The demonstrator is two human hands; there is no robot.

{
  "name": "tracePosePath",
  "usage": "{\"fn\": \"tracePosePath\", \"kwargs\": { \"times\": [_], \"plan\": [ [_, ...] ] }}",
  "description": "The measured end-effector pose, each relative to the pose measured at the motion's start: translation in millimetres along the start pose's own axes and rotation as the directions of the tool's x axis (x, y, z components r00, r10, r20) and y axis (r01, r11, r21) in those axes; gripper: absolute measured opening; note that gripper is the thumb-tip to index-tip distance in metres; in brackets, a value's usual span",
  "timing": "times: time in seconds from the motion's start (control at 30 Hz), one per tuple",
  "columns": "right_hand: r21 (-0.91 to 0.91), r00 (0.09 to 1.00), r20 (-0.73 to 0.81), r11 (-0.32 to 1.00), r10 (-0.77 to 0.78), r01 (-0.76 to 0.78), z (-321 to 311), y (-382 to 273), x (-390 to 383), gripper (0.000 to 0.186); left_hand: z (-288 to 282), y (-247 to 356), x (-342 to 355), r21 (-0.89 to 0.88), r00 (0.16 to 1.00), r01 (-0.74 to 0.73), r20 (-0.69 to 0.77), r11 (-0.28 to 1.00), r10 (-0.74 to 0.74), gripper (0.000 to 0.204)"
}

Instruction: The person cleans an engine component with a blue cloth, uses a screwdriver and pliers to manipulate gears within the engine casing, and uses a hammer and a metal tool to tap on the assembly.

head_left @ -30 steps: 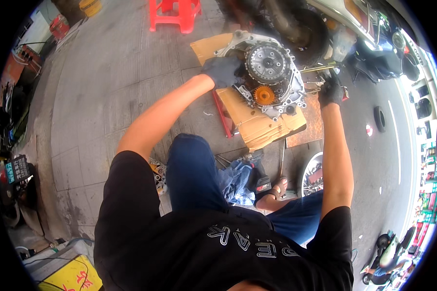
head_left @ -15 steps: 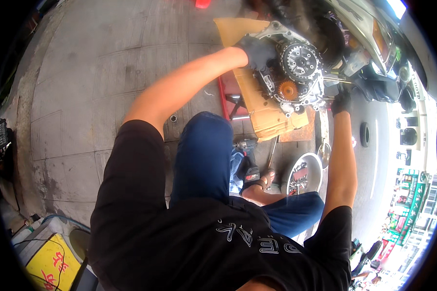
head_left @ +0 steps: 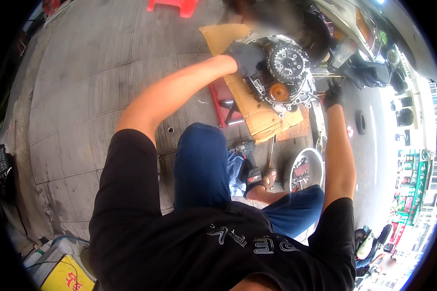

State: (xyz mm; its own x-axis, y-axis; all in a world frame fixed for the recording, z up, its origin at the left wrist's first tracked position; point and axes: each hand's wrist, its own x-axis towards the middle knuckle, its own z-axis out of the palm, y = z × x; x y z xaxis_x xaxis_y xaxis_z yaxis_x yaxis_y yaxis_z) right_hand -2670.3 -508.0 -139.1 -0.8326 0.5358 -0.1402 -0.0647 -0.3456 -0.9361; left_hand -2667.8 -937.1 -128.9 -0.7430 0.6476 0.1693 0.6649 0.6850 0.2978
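On a cardboard sheet (head_left: pixel 258 127) lies an engine housing (head_left: pixel 306 99) with a toothed black-and-silver wheel (head_left: pixel 287 64) and a smaller orange gear (head_left: pixel 278 92). My left hand (head_left: pixel 243 59), in a dark glove, grips the housing's upper left side, its fingertips partly hidden. My right hand (head_left: pixel 333 92), also gloved, is closed beside long thin metal rods (head_left: pixel 325 75) that stick out from the housing's right side; what its fingers hold is too small to make out.
A cordless power tool (head_left: pixel 250 169), blue rag (head_left: pixel 236 172) and round metal pan (head_left: pixel 314 167) lie below the housing. A red stand (head_left: pixel 217 111) shows under the cardboard, a red stool (head_left: pixel 179 7) behind, a scooter (head_left: pixel 366 70) and loose tyre (head_left: pixel 360 121) to the right.
The camera's view has shifted since the earlier frames, moving the whole scene within the picture. Both hands remain at the same sides of the housing, with only slight movement.
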Motion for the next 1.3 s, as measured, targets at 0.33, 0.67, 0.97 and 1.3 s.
{"fn": "tracePosePath", "kwargs": {
  "times": [0.33, 0.67, 0.97, 1.3],
  "plan": [
    [-0.616, 0.967, 0.198, 0.748, -0.157, 0.248, -14, 11, 27, 0.050, -30, -4, 12, 0.204, 0.937, -0.286, 0.263, 0.936, 0.229, 0.030],
    [-0.450, 0.881, 0.379, 0.776, -0.283, 0.443, -64, 66, 108, 0.044, -31, 10, 9, 0.226, 0.938, -0.084, 0.347, 0.971, 0.001, 0.031],
    [-0.723, 0.939, 0.150, 0.614, -0.309, 0.317, -4, 48, 32, 0.047, -22, -11, 3, -0.002, 0.962, -0.051, 0.269, 0.999, 0.049, 0.032],
    [-0.550, 0.945, 0.141, 0.771, -0.294, 0.322, -22, 29, 36, 0.045, -9, -8, 16, 0.107, 0.969, -0.109, 0.235, 0.988, 0.082, 0.037]
  ]
}}
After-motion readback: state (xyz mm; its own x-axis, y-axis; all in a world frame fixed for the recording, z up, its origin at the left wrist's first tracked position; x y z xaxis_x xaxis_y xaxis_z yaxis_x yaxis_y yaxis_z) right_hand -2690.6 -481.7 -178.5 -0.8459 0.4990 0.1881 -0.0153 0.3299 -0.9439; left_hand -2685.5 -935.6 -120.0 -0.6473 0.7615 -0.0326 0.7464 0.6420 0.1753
